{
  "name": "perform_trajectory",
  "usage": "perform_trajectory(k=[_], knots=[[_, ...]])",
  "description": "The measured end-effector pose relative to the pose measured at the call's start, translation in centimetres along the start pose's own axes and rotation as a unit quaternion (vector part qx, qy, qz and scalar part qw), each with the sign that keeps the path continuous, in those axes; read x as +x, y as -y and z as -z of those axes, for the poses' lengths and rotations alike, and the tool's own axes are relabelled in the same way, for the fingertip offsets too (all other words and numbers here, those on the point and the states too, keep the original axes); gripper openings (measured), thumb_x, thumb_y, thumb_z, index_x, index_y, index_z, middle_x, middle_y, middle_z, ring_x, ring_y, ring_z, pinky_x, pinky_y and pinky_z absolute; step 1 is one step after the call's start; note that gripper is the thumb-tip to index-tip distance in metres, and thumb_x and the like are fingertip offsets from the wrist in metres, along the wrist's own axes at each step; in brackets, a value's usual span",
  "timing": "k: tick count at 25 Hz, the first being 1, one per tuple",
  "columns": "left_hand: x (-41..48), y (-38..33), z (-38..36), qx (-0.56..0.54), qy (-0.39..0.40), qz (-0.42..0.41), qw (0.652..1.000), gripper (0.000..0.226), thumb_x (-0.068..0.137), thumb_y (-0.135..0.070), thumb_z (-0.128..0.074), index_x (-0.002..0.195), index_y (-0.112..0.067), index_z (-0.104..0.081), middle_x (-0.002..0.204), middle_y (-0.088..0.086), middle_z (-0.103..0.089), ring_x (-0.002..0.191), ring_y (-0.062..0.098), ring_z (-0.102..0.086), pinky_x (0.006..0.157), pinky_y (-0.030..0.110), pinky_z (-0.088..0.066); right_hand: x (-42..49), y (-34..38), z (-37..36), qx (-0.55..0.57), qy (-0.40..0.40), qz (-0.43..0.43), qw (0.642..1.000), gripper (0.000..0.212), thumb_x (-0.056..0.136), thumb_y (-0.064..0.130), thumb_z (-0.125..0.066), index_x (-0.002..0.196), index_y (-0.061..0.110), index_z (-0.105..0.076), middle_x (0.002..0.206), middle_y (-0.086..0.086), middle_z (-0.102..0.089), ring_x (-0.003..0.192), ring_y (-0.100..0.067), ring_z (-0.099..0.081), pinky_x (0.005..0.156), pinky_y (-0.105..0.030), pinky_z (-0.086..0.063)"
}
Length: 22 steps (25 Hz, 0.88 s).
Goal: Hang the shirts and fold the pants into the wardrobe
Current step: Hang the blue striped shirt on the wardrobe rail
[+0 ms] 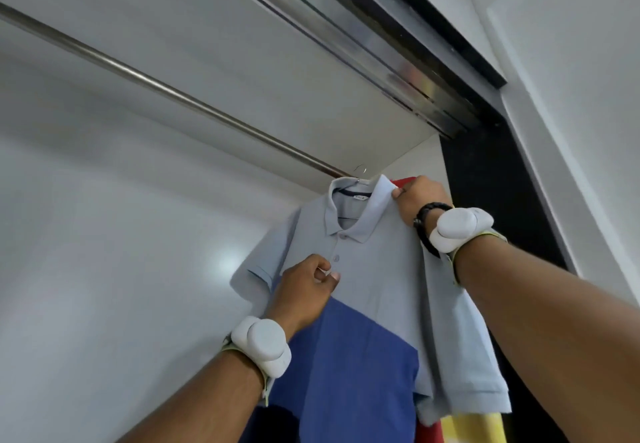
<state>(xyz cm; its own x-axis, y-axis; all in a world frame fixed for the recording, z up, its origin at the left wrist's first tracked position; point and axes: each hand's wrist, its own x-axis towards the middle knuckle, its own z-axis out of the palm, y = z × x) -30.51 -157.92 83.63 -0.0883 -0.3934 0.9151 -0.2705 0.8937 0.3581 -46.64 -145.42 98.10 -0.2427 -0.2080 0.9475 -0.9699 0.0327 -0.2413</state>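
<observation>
A light blue polo shirt [377,269] with a darker blue lower panel hangs on a hanger whose wire hook [360,170] sits on the metal wardrobe rail [166,91]. My right hand [417,200] grips the shirt's right shoulder beside the collar. My left hand [304,290] pinches the front placket just below the buttons. Behind the polo, a red and yellow garment [457,427] hangs on the same rail, mostly hidden.
The white back wall [104,269] of the wardrobe fills the left side. Sliding-door tracks [398,72] run overhead, and a black door frame [485,183] stands at the right. The rail left of the polo is bare.
</observation>
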Motion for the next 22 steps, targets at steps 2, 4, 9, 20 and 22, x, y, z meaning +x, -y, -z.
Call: perform_trajectory(k=[2, 4, 9, 20, 22], knots=[[2.3, 0.5, -1.9, 0.016, -0.013, -0.001, 1.000, 0.022, 0.095, -0.036, -0.060, 0.109, -0.020, -0.062, 0.102, -0.003, -0.066, 0.096, 0.014, -0.061, 0.085, 0.021, -0.045, 3.6, -1.1, -1.0, 0.031, -0.011, -0.017, 0.999, 0.034, 0.097, 0.034, -0.050, 0.111, 0.008, -0.068, 0.113, -0.018, -0.066, 0.101, -0.037, -0.062, 0.077, -0.033, -0.046], [4.3, 1.0, -3.1, 0.018, -0.027, -0.002, 0.999, 0.023, 0.095, -0.037, -0.060, 0.111, -0.020, -0.061, 0.103, -0.003, -0.066, 0.096, 0.012, -0.061, 0.084, 0.020, -0.044, 6.0, -1.4, -1.8, 0.026, -0.014, -0.006, 1.000, 0.032, 0.097, 0.032, -0.051, 0.107, 0.005, -0.066, 0.112, -0.018, -0.066, 0.100, -0.036, -0.063, 0.074, -0.031, -0.042], [6.4, 1.7, -6.5, 0.041, -0.032, -0.019, 0.998, 0.028, 0.096, -0.043, -0.057, 0.115, -0.023, -0.060, 0.107, -0.006, -0.064, 0.094, 0.010, -0.060, 0.082, 0.020, -0.045, 9.4, -1.2, -2.6, -0.010, -0.009, 0.051, 0.999, 0.018, 0.094, 0.022, -0.058, 0.099, 0.006, -0.065, 0.107, -0.016, -0.067, 0.090, -0.032, -0.062, 0.070, -0.029, -0.039], [6.2, 2.7, -5.7, 0.056, -0.032, 0.000, 0.998, 0.034, 0.093, -0.052, -0.055, 0.118, -0.029, -0.059, 0.117, -0.008, -0.062, 0.103, 0.013, -0.060, 0.096, 0.029, -0.048, 10.6, 0.2, -4.4, -0.013, -0.024, 0.083, 0.996, 0.006, 0.087, 0.012, -0.061, 0.085, 0.005, -0.062, 0.101, -0.021, -0.063, 0.082, -0.030, -0.057, 0.066, -0.030, -0.044], [5.4, 2.9, -5.9, 0.047, 0.006, 0.003, 0.999, 0.038, 0.091, -0.056, -0.056, 0.121, -0.032, -0.058, 0.122, -0.009, -0.060, 0.108, 0.013, -0.058, 0.099, 0.029, -0.046, 9.8, 0.1, -4.3, -0.066, -0.058, 0.086, 0.992, 0.013, 0.084, 0.014, -0.060, 0.095, 0.009, -0.064, 0.105, -0.017, -0.061, 0.097, -0.037, -0.060, 0.080, -0.039, -0.048]])
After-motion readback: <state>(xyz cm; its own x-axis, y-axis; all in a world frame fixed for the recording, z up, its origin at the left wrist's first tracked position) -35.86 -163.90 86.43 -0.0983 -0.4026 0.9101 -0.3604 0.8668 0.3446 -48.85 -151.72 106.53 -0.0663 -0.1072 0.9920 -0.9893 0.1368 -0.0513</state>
